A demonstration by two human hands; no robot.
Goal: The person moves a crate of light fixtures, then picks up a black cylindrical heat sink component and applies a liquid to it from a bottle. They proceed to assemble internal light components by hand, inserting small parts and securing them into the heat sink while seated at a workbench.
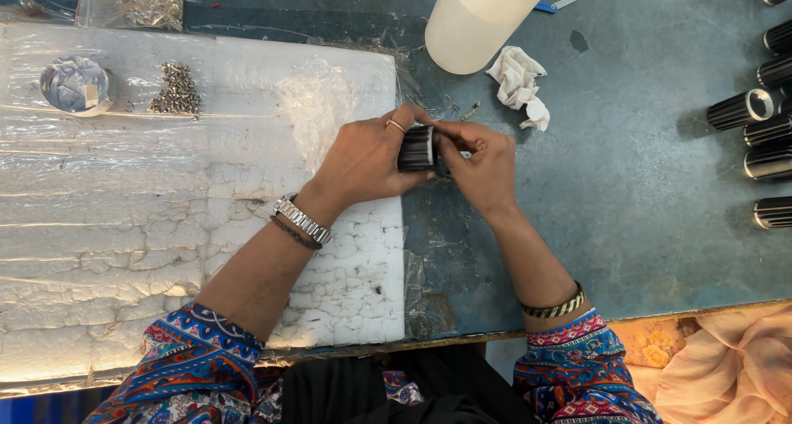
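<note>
Workbench (643, 226), blue-grey and scuffed, is covered on its left half by a cracked white foam slab (165, 226) under clear film. A large white plastic bottle (478, 16) is stood at the far edge, with a crumpled white rag (520, 86) just beside it. A row of black ribbed cylinders (763, 135) is laid along the right edge, well apart from the hands. On the foam, a small round tin (74, 84) and a heap of small metal screws (176, 90) are seen near the far left corner.

A black ribbed cylinder (417, 148) is held over the edge of the foam, between both hands. It is clasped by the left hand (367, 160), fingers curled round its side. The right hand (483, 168) is pinched at its end face; whether something small is gripped there cannot be told.

A risk is judged: the ribbed piece could be let slip if the pinch presses sideways, and any small part could be lost into the foam's cracks
</note>
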